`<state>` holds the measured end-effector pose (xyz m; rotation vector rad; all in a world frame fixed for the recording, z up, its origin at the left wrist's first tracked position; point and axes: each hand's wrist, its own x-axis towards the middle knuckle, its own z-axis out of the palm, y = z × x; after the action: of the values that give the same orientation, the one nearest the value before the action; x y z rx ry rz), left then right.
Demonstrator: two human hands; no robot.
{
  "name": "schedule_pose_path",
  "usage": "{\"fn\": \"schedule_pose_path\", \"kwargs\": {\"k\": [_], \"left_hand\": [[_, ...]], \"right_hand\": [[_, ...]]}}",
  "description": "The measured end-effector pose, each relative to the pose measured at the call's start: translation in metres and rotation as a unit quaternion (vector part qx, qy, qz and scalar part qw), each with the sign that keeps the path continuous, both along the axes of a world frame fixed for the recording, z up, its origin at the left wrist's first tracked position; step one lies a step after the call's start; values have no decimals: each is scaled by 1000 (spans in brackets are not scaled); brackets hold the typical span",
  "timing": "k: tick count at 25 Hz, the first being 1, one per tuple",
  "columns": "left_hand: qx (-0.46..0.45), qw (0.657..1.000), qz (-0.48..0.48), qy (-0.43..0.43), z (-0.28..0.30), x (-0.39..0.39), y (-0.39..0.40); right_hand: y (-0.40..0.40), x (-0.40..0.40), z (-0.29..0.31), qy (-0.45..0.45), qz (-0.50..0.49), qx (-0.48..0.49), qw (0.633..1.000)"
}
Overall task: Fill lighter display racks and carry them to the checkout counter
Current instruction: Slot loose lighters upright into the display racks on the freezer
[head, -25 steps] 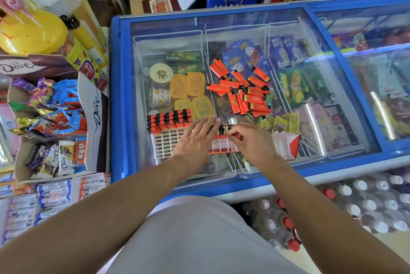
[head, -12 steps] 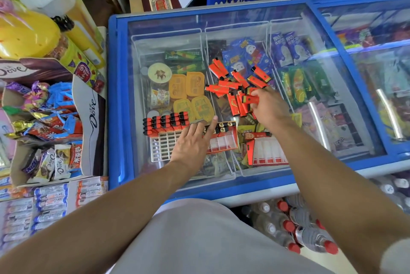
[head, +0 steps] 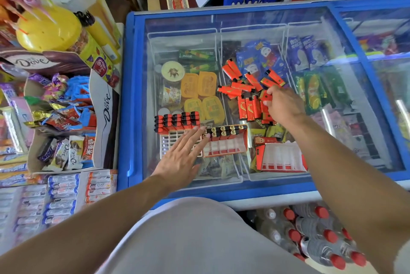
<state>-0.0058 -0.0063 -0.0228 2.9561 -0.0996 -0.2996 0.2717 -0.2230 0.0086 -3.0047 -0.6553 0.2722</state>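
Right hand unmoved, pinching lighter (loose pile)

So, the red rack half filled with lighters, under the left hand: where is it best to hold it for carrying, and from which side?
Probably by its two short ends, coming from above, one hand at each. The red rack lies flat on the freezer lid, and the lighters stand only in its far row, so a level lift should keep them seated. The left hand already rests flat at its left end; the right hand holds a loose lighter.
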Motion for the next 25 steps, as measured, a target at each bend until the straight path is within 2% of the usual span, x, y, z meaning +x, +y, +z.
{"fn": "schedule_pose_path", "kwargs": {"k": [2,5,7,15,18,21,23,25], "left_hand": [[-1,1000,8,-11,-1,0,-6],[-38,998,53,-7,1,-4,-14],[-42,997,64,3,2,-8,-15],[-21,999,33,29,9,-9,-11],[-22,999,32,31,15,-10,-9],[-31,999,20,35,21,-6,-8],[-40,998,19,42,21,-5,-8],[-41,998,18,44,18,-4,-8]], "right_hand": [[4,-16,18,11,18,82,996],[8,-56,48,120,40,214,969],[7,-83,55,170,38,261,949],[-8,-121,60,158,9,276,948],[-32,-99,74,175,-51,243,953],[-57,-71,90,202,-47,99,973],[-66,-63,88,233,-21,-19,972],[-71,-66,76,233,3,-72,970]]}}
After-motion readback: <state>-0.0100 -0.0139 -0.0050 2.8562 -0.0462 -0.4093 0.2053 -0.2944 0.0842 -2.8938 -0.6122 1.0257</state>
